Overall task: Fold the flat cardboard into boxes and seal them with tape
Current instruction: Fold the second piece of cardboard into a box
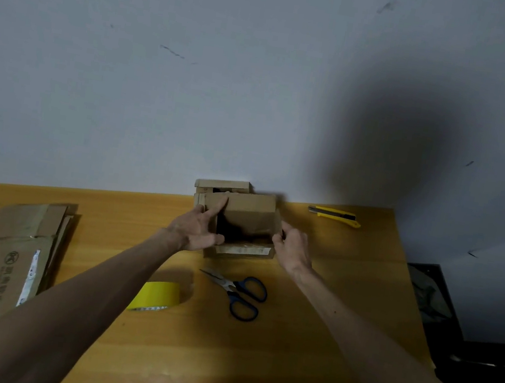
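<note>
A small brown cardboard box (250, 217) stands near the far edge of the yellow wooden table (303, 346), its top partly open and dark inside. My left hand (198, 227) grips its left side, index finger stretched along the far flap and thumb hooked on the near edge. My right hand (292, 245) pinches the box's right near corner. A roll of yellow tape (156, 296) lies on the table just under my left forearm. A stack of flat cardboard (12, 257) lies at the left of the table.
Blue-handled scissors (240, 294) lie in front of the box, between my arms. A yellow utility knife (334, 216) lies at the far right of the table. Another small cardboard box (222, 185) stands behind the held one, against the grey wall. A dark object sits off the table's right edge.
</note>
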